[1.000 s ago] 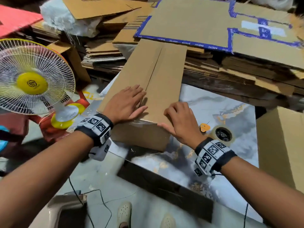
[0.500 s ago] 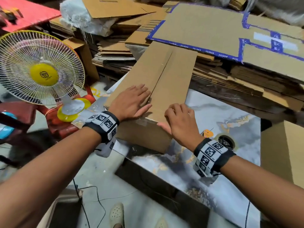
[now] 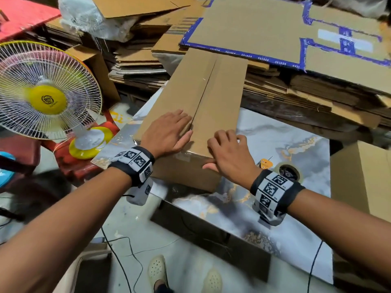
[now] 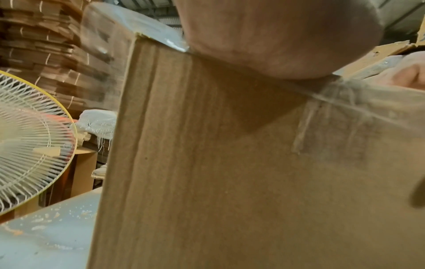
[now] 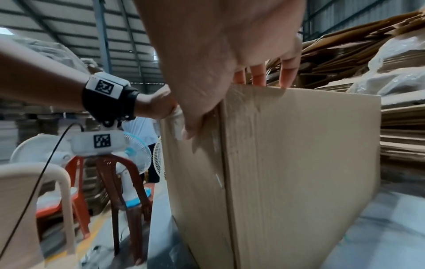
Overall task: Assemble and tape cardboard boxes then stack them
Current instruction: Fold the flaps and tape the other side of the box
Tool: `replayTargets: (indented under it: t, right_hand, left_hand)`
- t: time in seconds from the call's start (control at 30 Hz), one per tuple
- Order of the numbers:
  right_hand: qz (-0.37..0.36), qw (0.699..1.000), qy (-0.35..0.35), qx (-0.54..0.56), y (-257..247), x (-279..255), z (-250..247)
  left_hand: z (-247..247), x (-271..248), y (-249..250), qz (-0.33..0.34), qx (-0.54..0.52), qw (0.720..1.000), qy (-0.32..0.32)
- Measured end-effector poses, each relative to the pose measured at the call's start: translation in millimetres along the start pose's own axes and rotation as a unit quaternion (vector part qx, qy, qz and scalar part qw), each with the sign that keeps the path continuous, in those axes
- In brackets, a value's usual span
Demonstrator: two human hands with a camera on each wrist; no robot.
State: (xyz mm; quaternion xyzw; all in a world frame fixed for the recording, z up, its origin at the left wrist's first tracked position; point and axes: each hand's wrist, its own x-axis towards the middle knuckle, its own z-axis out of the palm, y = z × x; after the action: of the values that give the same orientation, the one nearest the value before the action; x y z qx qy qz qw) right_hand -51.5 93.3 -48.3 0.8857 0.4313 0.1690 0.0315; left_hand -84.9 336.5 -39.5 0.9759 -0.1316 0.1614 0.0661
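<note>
One cardboard box (image 3: 196, 106) lay at the table's (image 3: 296, 149) left edge under both flat, relaxed hands: left hand (image 3: 167, 132), right hand (image 3: 228, 153); one tape roll (image 3: 291, 172) sat nearby, one fan (image 3: 45, 92) beside.

Dim warehouse light is washing all views, the fan (image 3: 45, 89) and frame edges are smearing with motion blur, wide-angle bending is warping borders, wrist views are looking soft and grainy.

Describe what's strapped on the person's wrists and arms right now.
Both forearms are bare, without sleeves. Each wrist carries a black band topped with white blocks printed with black square markers. A grey-white camera pod with its own marker hangs under the left wrist; a thin black cable trails from it.
</note>
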Motion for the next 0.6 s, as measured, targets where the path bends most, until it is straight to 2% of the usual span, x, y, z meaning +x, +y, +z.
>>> replayTargets:
  t: [0.23, 0.47, 0.6]
  right_hand:
    - [0.07, 0.997, -0.002, 0.014, -18.2, 8.2, -2.1]
    - [-0.007, 0.995, -0.092, 0.048, -15.0, 14.7, -0.6]
    - [0.051, 0.997, -0.046, 0.043, -31.2, 18.6, 3.9]
  left_hand:
    - [-7.9, -0.7, 2.2, -0.057, -0.072, 0.996, 0.0]
    - [-7.0, 0.8, -0.3, -0.061, -0.099, 0.993, -0.013]
    - [-7.1, 1.6, -4.0, -0.078, -0.142, 0.987, 0.005]
